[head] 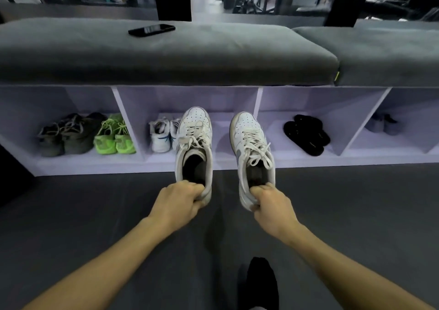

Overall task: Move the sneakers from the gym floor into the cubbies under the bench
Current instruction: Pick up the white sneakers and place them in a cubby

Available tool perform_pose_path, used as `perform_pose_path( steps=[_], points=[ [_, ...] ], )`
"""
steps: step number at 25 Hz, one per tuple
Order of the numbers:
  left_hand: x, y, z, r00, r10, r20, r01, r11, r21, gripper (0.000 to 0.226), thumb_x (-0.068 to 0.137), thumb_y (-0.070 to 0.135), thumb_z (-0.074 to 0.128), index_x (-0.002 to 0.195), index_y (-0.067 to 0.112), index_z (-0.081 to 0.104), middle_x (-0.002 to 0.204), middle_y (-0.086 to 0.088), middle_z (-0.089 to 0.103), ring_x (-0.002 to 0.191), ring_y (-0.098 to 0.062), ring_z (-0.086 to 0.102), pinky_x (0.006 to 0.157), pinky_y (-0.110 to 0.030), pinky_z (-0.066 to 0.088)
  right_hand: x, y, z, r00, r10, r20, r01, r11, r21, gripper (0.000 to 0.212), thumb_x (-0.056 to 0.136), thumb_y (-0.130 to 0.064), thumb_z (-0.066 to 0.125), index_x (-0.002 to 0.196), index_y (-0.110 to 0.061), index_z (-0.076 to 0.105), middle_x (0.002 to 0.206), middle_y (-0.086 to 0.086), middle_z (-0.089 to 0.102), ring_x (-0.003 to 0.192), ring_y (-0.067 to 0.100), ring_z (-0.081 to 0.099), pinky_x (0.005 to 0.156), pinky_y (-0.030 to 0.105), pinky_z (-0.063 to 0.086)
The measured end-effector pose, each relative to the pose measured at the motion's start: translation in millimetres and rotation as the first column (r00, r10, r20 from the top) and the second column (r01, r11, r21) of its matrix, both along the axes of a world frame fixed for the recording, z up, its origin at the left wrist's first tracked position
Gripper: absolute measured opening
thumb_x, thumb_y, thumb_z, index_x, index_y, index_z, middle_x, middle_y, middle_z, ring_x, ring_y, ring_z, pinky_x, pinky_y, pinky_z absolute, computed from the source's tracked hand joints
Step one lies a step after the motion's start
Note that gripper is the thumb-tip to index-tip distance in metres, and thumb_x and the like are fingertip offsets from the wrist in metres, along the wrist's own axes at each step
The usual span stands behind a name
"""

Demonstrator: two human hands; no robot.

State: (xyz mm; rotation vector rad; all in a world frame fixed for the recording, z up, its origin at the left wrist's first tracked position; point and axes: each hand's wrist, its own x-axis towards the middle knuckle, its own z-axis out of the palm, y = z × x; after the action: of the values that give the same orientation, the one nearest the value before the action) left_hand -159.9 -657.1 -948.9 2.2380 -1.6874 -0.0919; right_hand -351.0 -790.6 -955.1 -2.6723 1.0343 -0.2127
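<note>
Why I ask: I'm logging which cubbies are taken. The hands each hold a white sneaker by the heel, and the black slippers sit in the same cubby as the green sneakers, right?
Not quite. The head view shows the black slippers alone in a cubby further right; the green sneakers share the left cubby with dark grey sneakers. The left hand and right hand do each hold a white sneaker by the heel.

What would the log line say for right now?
left hand: holds left white sneaker by heel | right hand: holds right white sneaker by heel | toes toward middle cubby | white pair inside
</note>
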Motion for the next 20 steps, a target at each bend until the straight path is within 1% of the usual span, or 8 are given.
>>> perform_pose_path(
  steps=[3, 6, 9, 11, 14, 16, 18, 20],
  points=[
    [26, -44, -16, 1.0, 0.008, -0.008, -0.008, 1.0, 0.022, 0.028, 0.083, 0.035, 0.06, 0.068, 0.023, 0.04, 0.079, -0.001, 0.056, 0.079, -0.028, 0.056, 0.062, -0.035, 0.043, 37, -40, -14, 0.999, 0.003, -0.032, -0.003, 1.0, 0.017, 0.013, 0.078, -0.007, 0.057, 0.088, -0.016, 0.055, 0.102, 0.003, 0.055, 0.094, 0.027, 0.056, 0.064, 0.031, 0.038],
    [59, -89, -28, 1.0, 0.003, -0.01, -0.003, 1.0, 0.029, 0.032, 0.082, 0.03, 0.062, 0.066, 0.021, 0.036, 0.074, 0.001, 0.052, 0.075, -0.03, 0.056, 0.061, -0.036, 0.044, 77, -85, -23, 0.999, 0.006, -0.051, -0.005, 1.0, 0.025, 0.016, 0.08, -0.009, 0.057, 0.095, -0.015, 0.056, 0.107, 0.004, 0.054, 0.094, 0.029, 0.056, 0.067, 0.032, 0.041],
    [97, -146, -46, 0.999, 0.038, 0.013, -0.039, 0.998, 0.042, 0.031, 0.083, 0.031, 0.062, 0.068, 0.021, 0.037, 0.079, -0.002, 0.057, 0.078, -0.03, 0.057, 0.059, -0.032, 0.037, 121, -138, -41, 0.998, 0.007, -0.06, -0.004, 0.999, 0.054, 0.014, 0.081, -0.008, 0.055, 0.087, -0.018, 0.049, 0.106, 0.005, 0.053, 0.093, 0.031, 0.055, 0.069, 0.032, 0.04],
    [122, -184, -57, 0.998, 0.06, 0.037, -0.062, 0.995, 0.072, 0.031, 0.085, 0.033, 0.059, 0.068, 0.02, 0.037, 0.084, -0.004, 0.06, 0.082, -0.03, 0.058, 0.06, -0.032, 0.035, 149, -172, -56, 0.997, 0.012, -0.07, -0.007, 0.998, 0.059, 0.017, 0.082, -0.008, 0.054, 0.083, -0.021, 0.043, 0.105, 0.006, 0.054, 0.094, 0.032, 0.055, 0.072, 0.033, 0.042],
    [152, -230, -76, 0.997, 0.06, 0.041, -0.064, 0.993, 0.103, 0.034, 0.085, 0.032, 0.058, 0.066, 0.018, 0.034, 0.082, -0.006, 0.059, 0.082, -0.032, 0.058, 0.061, -0.033, 0.038, 185, -216, -76, 0.997, -0.006, -0.076, 0.011, 0.998, 0.057, 0.015, 0.082, -0.011, 0.057, 0.085, -0.022, 0.047, 0.107, 0.006, 0.056, 0.096, 0.031, 0.056, 0.076, 0.031, 0.043],
    [169, -258, -96, 0.997, 0.068, 0.047, -0.073, 0.991, 0.112, 0.03, 0.085, 0.03, 0.058, 0.068, 0.018, 0.036, 0.084, -0.004, 0.06, 0.084, -0.031, 0.058, 0.061, -0.032, 0.04, 209, -242, -93, 0.998, -0.019, -0.06, 0.024, 0.996, 0.081, 0.014, 0.082, -0.013, 0.059, 0.085, -0.021, 0.048, 0.107, 0.007, 0.059, 0.095, 0.032, 0.057, 0.077, 0.031, 0.045],
    [182, -280, -116, 0.997, 0.071, 0.032, -0.075, 0.989, 0.126, 0.031, 0.083, 0.028, 0.059, 0.067, 0.018, 0.034, 0.083, -0.005, 0.06, 0.083, -0.031, 0.059, 0.06, -0.033, 0.041, 229, -261, -107, 0.998, -0.025, -0.052, 0.031, 0.994, 0.107, 0.015, 0.083, -0.014, 0.06, 0.095, -0.02, 0.056, 0.107, 0.007, 0.061, 0.096, 0.032, 0.058, 0.081, 0.035, 0.049],
    [192, -295, -132, 0.997, 0.081, 0.01, -0.082, 0.986, 0.147, 0.037, 0.081, 0.027, 0.061, 0.063, 0.019, 0.03, 0.077, -0.007, 0.059, 0.081, -0.033, 0.058, 0.058, -0.034, 0.041, 243, -275, -118, 0.998, -0.022, -0.061, 0.03, 0.991, 0.133, 0.019, 0.084, -0.015, 0.06, 0.102, -0.02, 0.057, 0.108, 0.007, 0.062, 0.099, 0.032, 0.058, 0.085, 0.036, 0.05]
  ],
)
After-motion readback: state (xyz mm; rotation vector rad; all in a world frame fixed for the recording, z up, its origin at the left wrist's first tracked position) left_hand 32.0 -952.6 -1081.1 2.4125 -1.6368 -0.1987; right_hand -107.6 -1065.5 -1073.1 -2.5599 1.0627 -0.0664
